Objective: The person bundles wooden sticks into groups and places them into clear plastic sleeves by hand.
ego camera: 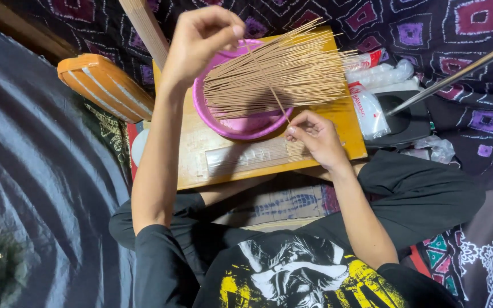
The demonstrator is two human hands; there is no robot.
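My left hand (201,35) is raised over a pink bowl (241,122), its fingers pinched on the top end of one thin stick (266,80). That stick slants down to my right hand (315,136), which pinches its lower end just above a wooden board (195,165). A fanned bundle of thin tan sticks (281,74) lies across the bowl's rim, pointing right. A clear plastic sleeve (246,155) lies flat on the board in front of the bowl.
An orange ribbed object (105,85) lies left of the board. Clear plastic packets (372,85) and a black tray (406,120) sit to the right, with a long rod (457,74) slanting above them. Grey cloth (35,171) covers the left; patterned purple fabric (429,28) the back.
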